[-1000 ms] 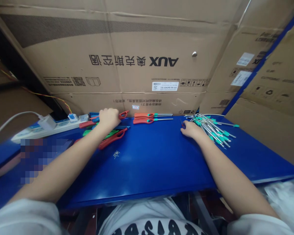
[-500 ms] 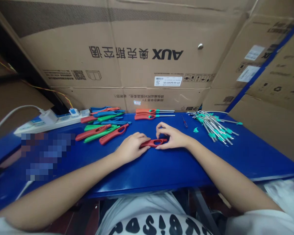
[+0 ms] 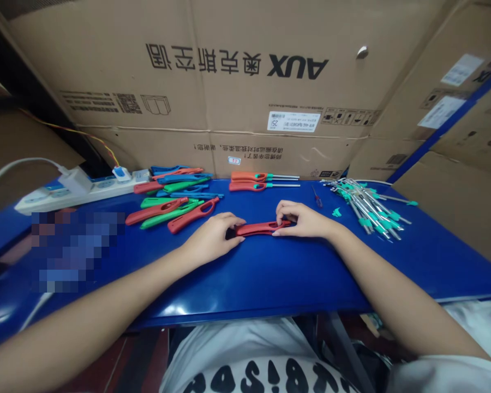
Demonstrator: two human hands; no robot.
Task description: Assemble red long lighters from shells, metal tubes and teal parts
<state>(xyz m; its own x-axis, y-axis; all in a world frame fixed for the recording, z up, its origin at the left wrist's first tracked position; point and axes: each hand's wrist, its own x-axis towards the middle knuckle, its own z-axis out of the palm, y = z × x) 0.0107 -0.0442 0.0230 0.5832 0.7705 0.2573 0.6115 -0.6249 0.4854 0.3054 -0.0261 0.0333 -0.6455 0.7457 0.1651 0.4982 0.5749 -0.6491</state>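
A red plastic lighter handle (image 3: 258, 228) lies across the middle of the blue table (image 3: 270, 273). My left hand (image 3: 213, 240) pinches its left end and my right hand (image 3: 305, 219) pinches its right end, both with fingers closed on it. To the left lies a pile of red, green and blue handle shells (image 3: 172, 196). At the right sits a heap of metal tubes with green tips (image 3: 366, 204).
Two assembled orange lighters (image 3: 262, 181) lie at the back centre. A small screwdriver (image 3: 317, 197) and a loose green piece (image 3: 336, 212) lie near the heap. A white power strip (image 3: 65, 191) with cables is at the back left. Cardboard boxes (image 3: 237, 82) wall the table's back and right.
My left hand left the handle pile and my right hand left the tube heap. Both came to the table's middle and now hold a red handle between them.
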